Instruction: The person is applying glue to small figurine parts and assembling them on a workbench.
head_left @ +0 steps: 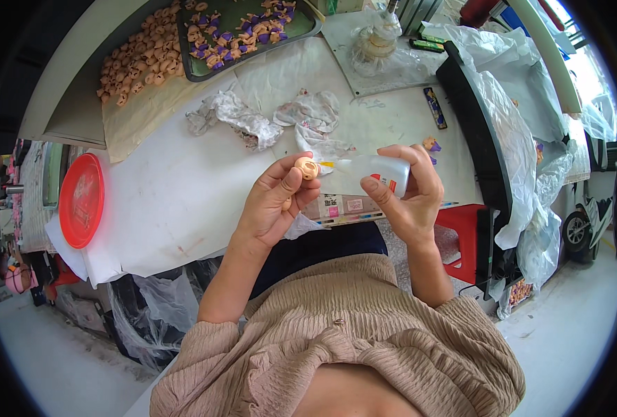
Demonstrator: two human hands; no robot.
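Between the fingertips of my left hand is a small skin-coloured doll head, its hollow opening facing up. Another small skin-coloured piece shows against the palm, partly covered by fingers. My right hand is closed around a translucent squeeze bottle with a red label, lying sideways. The bottle's yellow nozzle tip points left and is at the doll head; I cannot tell if they touch. Both hands are above the table's near edge.
Many doll heads lie heaped at the far left beside a dark tray of purple-clad doll bodies. Crumpled cloths rest mid-table. A red plastic lid sits left. Rightward are small doll parts and a black trough with plastic sheeting.
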